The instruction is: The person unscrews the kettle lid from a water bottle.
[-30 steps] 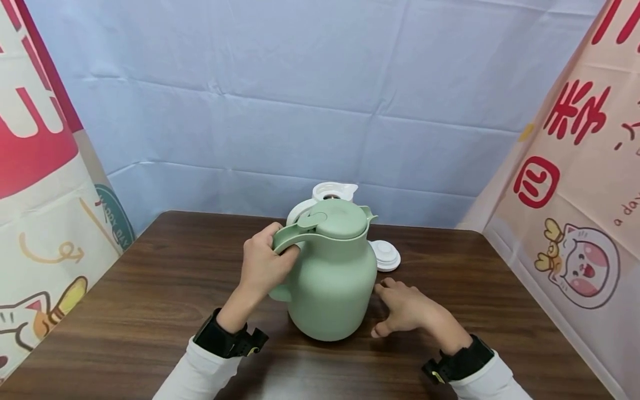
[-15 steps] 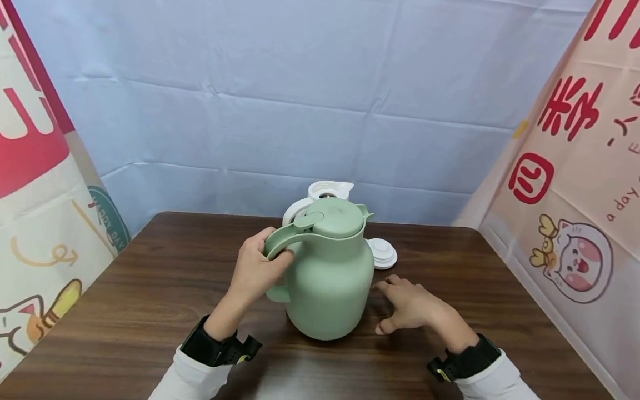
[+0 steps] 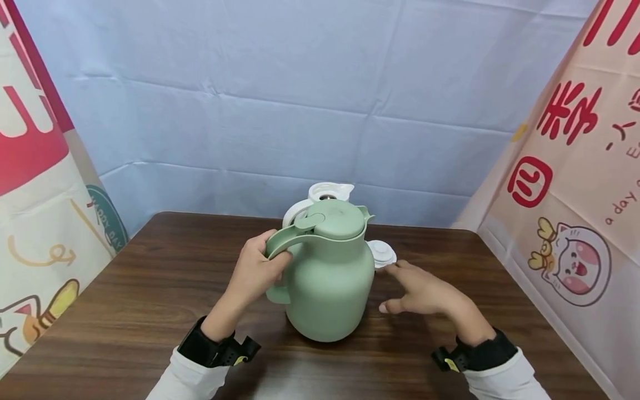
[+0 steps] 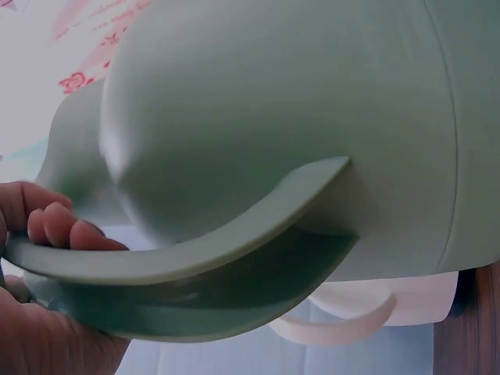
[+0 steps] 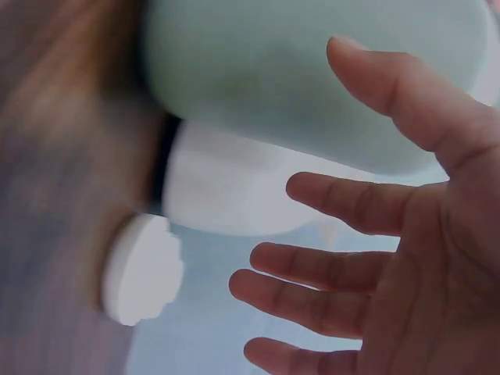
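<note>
A light green thermos jug (image 3: 331, 278) with its lid on stands upright on the table, spout to the right. My left hand (image 3: 256, 265) grips the top of its handle (image 4: 234, 242), the fingers curled round it in the left wrist view. To the right of the jug, my right hand (image 3: 422, 289) hovers with fingers spread, holding nothing. Its fingertips lie near a round white lid (image 3: 382, 253) in the head view; the right wrist view shows a gap between them. Behind the green jug is a white jug (image 3: 325, 191) with an open top, mostly hidden.
The dark wooden table (image 3: 175, 278) runs back to a pale blue cloth (image 3: 240, 111). Printed cloths hang on both sides, a red and white one (image 3: 30, 183) at left and a pink one (image 3: 575, 183) at right.
My right hand has moved up and away from the green jug, towards the white lid. My left hand keeps its grip on the handle, and the jug stays in place.
</note>
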Demonstrator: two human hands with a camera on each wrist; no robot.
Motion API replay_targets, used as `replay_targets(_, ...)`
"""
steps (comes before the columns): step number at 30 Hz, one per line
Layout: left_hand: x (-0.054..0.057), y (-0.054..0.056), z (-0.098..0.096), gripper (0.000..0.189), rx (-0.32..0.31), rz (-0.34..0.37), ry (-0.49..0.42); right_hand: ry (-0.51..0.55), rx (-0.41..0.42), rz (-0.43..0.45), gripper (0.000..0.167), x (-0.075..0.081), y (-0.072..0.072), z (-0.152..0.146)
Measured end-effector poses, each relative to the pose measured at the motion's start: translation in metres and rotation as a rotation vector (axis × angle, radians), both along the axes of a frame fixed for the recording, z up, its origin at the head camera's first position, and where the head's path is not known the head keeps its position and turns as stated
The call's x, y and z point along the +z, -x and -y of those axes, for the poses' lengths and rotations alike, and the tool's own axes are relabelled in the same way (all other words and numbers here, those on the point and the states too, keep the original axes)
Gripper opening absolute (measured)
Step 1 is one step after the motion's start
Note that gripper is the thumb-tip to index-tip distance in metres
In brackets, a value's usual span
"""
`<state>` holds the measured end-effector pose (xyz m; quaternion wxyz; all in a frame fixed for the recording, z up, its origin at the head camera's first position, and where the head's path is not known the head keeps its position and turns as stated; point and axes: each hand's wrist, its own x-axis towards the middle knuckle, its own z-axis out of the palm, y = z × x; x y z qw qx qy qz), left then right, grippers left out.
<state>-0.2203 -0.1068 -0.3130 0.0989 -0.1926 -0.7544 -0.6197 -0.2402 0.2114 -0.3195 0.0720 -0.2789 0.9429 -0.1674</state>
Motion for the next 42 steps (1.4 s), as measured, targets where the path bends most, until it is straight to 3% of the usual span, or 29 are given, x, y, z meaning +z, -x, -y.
replay_targets(5,0.001,0.004,0.008,0.014,-0.182,0.023,-0.049,0.059,0.005,-0.115,0.071,0.025,-0.001,-0.003)
replay_targets(8,-0.001,0.006,0.011,0.021,-0.252,0.045,-0.076,0.110,0.012,-0.167,0.068,0.035,-0.001,-0.001)
replay_targets(16,-0.004,0.008,0.011,0.025,-0.291,0.062,-0.115,0.316,0.070,-0.361,0.065,0.051,-0.002,0.008)
replay_targets(22,-0.005,0.008,0.011,0.025,-0.282,0.079,-0.124,0.414,0.078,-0.437,0.063,0.062,-0.003,0.016)
replay_targets(25,-0.005,0.008,0.010,0.024,-0.272,0.075,-0.120,0.432,0.044,-0.451,0.061,0.068,-0.004,0.024)
replay_targets(34,-0.006,0.008,0.009,0.025,-0.239,0.042,-0.085,0.333,-0.061,-0.456,0.060,0.087,-0.010,0.062)
replay_targets(42,-0.007,0.007,0.007,0.022,-0.209,0.029,-0.078,0.040,-0.186,-0.525,0.077,0.093,-0.011,0.100)
